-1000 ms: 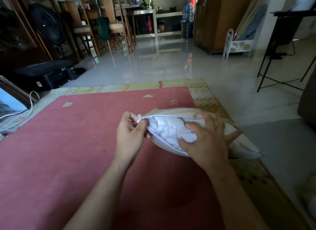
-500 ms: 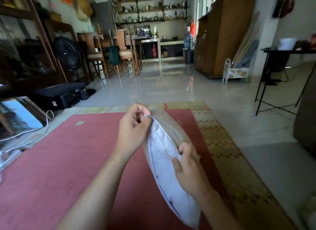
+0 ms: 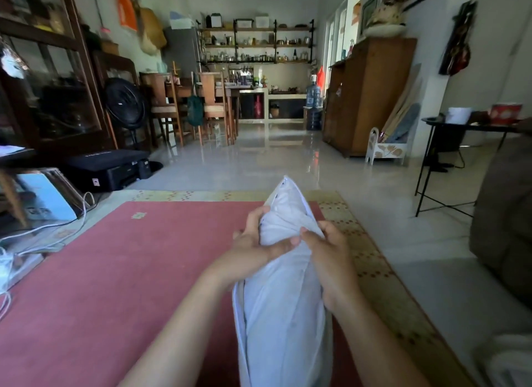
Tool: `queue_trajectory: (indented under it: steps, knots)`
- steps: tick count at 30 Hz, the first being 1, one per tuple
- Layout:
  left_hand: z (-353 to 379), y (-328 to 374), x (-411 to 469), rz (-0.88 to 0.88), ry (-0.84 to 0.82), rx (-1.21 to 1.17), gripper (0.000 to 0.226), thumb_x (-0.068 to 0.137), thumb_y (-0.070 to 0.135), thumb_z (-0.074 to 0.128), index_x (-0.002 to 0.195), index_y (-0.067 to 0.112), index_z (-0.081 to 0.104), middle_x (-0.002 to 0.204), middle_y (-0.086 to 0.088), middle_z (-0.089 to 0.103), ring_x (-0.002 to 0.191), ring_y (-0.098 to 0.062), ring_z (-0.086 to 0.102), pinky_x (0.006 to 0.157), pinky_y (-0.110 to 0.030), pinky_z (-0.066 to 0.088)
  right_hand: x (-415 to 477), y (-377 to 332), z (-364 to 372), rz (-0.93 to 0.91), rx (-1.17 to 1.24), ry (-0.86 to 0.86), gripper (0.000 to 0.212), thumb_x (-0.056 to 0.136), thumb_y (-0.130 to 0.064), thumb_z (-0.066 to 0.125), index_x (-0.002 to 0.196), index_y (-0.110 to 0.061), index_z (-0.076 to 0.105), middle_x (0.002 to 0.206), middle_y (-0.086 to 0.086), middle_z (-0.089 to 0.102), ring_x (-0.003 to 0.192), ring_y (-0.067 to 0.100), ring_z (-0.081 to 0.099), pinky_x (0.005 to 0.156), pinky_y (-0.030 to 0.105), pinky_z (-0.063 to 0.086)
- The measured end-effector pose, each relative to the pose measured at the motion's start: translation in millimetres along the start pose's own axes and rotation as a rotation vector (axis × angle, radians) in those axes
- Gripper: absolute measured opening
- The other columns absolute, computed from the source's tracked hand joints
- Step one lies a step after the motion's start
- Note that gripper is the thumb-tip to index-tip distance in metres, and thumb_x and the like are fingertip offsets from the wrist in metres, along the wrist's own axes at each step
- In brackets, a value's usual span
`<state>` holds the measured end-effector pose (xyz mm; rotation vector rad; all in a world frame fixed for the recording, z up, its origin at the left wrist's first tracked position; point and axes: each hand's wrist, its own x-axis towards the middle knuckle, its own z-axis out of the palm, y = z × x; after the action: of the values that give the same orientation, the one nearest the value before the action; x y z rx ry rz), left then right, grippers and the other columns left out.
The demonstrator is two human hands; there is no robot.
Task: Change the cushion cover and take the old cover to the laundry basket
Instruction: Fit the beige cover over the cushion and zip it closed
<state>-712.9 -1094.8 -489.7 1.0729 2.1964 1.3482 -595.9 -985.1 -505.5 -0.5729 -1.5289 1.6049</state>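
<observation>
head view shows the cushion (image 3: 283, 314) held on end above the red rug (image 3: 115, 271), its zip side turned toward the camera and the cover (image 3: 239, 314) gaping open along that edge. left hand (image 3: 253, 242) grips the cover's left lip, thumb lying across the white inner pad (image 3: 276, 231); right hand (image 3: 331, 251) pinches the right lip. by the look of it, the step in hand is stripping off the old cover. next move calls for spreading both lips wider and working them down off the pad without dragging the filling along
</observation>
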Motion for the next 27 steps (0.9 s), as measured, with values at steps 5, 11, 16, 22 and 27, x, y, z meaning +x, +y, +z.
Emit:
queue_trajectory:
  steps: [5, 11, 16, 22, 27]
  knots:
    - [17, -16, -10, -0.004, 0.089, -0.212, 0.098, 0.045, 0.087, 0.076, 0.130, 0.067, 0.031, 0.141, 0.015, 0.050, 0.133, -0.012, 0.047, 0.111, -0.040, 0.043, -2, -9, -12, 0.102, -0.064, -0.151, 0.016, 0.075, -0.010, 0.062, 0.065, -0.022, 0.064, 0.072, 0.003, 0.062, 0.072, 0.017, 0.058, 0.072, 0.032, 0.042]
    - [19, -3, 9, -0.055, 0.068, -0.137, 0.093, 0.055, 0.059, 0.076, 0.139, 0.050, 0.036, 0.138, 0.002, 0.053, 0.126, -0.020, 0.053, 0.109, -0.039, 0.044, 7, -14, -27, 0.169, -0.023, -0.287, 0.012, 0.066, -0.019, 0.066, 0.072, -0.021, 0.057, 0.068, 0.009, 0.049, 0.065, 0.020, 0.046, 0.062, 0.031, 0.035]
    - [15, -22, 28, -0.004, 0.106, -0.113, 0.066, 0.076, 0.020, 0.065, 0.140, 0.022, 0.049, 0.132, -0.007, 0.062, 0.124, -0.028, 0.058, 0.107, -0.044, 0.045, 7, 12, -47, 0.096, -0.342, -0.217, 0.011, 0.084, -0.024, 0.071, 0.078, -0.021, 0.062, 0.071, -0.005, 0.061, 0.063, 0.010, 0.051, 0.057, 0.021, 0.038]
    - [8, -11, 35, -0.005, -0.006, 0.109, 0.056, 0.099, 0.032, 0.052, 0.151, 0.032, 0.031, 0.152, -0.004, 0.038, 0.143, -0.030, 0.033, 0.118, -0.044, 0.029, 13, 27, -40, 0.072, -0.678, -0.243, 0.024, 0.091, -0.036, 0.057, 0.075, -0.018, 0.055, 0.072, -0.003, 0.060, 0.069, 0.013, 0.055, 0.063, 0.031, 0.040]
    - [18, 4, 41, 0.189, -0.161, 0.553, 0.050, 0.103, 0.048, 0.037, 0.152, 0.037, 0.035, 0.167, 0.007, 0.017, 0.156, -0.018, 0.003, 0.124, -0.051, 0.010, 25, 22, -29, -0.238, -0.746, -0.070, 0.048, 0.100, -0.021, 0.049, 0.055, -0.019, 0.034, 0.052, -0.008, 0.039, 0.058, 0.017, 0.043, 0.060, 0.030, 0.030]
